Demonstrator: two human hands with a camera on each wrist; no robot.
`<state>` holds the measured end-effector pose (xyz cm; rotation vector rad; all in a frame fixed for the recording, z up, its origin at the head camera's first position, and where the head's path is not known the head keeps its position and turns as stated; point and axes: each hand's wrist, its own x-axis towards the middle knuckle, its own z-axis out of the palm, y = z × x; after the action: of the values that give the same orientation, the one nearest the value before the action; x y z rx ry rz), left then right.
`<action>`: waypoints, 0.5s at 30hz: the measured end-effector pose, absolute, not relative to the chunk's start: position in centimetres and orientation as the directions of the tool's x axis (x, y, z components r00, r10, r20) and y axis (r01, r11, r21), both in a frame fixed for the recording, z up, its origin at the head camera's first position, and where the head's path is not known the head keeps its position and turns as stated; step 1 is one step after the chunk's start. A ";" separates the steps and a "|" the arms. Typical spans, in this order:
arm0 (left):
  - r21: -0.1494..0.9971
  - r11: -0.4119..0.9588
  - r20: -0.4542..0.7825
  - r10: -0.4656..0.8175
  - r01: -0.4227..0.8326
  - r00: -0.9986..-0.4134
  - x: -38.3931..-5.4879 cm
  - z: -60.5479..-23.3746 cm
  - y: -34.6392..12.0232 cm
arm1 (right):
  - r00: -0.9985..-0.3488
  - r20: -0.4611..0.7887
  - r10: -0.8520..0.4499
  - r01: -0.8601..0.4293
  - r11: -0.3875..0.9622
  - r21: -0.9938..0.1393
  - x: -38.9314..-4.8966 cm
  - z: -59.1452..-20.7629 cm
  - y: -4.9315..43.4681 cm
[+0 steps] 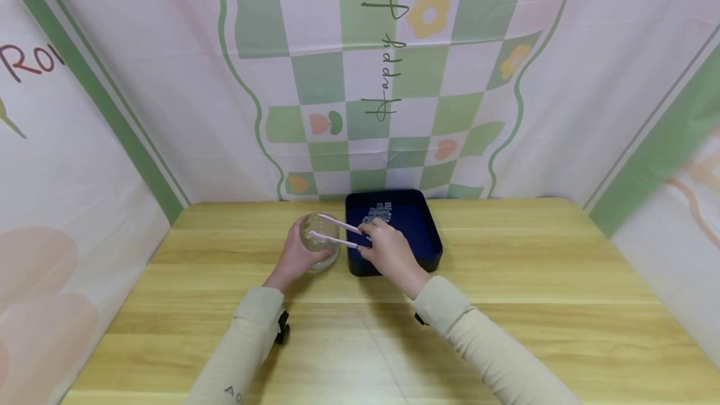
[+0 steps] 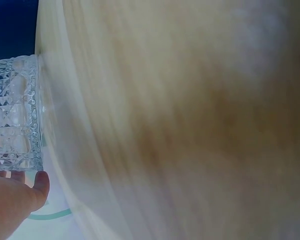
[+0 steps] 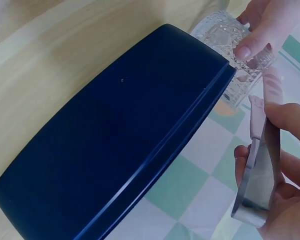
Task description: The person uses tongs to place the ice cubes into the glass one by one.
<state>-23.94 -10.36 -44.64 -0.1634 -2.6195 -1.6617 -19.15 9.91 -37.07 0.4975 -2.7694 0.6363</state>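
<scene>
My left hand grips a clear patterned glass cup just left of the dark blue tray. In the right wrist view, its thumb lies against the cup's faceted side. My right hand holds a pair of tongs, metal with pale pink tips, between thumb and fingers. The tongs point left, and their tips, spread apart, overlap the cup's mouth in the head view. Several small clear pieces lie in the tray, partly hidden behind the right hand.
The tray's raised walls stand close beside the cup, near the back edge of the wooden table. Behind the table hangs a checkered cloth, with more printed cloth at both sides.
</scene>
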 end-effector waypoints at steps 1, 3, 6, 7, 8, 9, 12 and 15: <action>0.899 0.424 0.090 0.070 0.111 -0.994 -23.9 -44.6 -10.3 | -0.911 0.315 -0.267 -0.379 0.845 -0.377 -19.1 -37.1 9.9; 0.898 0.425 0.094 0.068 0.114 -0.993 -23.9 -44.6 -10.3 | -0.913 0.311 -0.264 -0.375 0.845 -0.381 -19.1 -37.2 10.0; 0.898 0.426 0.095 0.067 0.114 -0.993 -23.9 -44.5 -10.3 | -0.910 0.315 -0.269 -0.382 0.842 -0.382 -19.2 -37.3 10.1; 0.897 0.427 0.094 0.067 0.113 -0.993 -23.9 -44.6 -10.3 | -0.906 0.321 -0.276 -0.389 0.840 -0.378 -19.1 -37.4 10.1; 0.898 0.426 0.092 0.066 0.111 -0.994 -23.8 -44.6 -10.3 | -0.902 0.326 -0.282 -0.397 0.839 -0.372 -19.2 -37.4 10.2; 0.898 0.426 0.092 0.067 0.112 -0.993 -23.8 -44.6 -10.3 | -0.897 0.333 -0.291 -0.407 0.837 -0.367 -19.2 -37.5 10.2; 0.897 0.427 0.093 0.069 0.113 -0.993 -23.9 -44.6 -10.3 | -0.886 0.345 -0.309 -0.428 0.831 -0.355 -19.2 -37.6 10.3; 0.896 0.428 0.095 0.071 0.117 -0.993 -23.9 -44.7 -10.3 | -0.880 0.355 -0.316 -0.439 0.827 -0.353 -19.2 -37.8 10.4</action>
<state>-23.93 -10.26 -44.67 -0.1725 -2.6188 -1.6484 -19.23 10.43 -37.82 0.5764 -2.7276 0.6248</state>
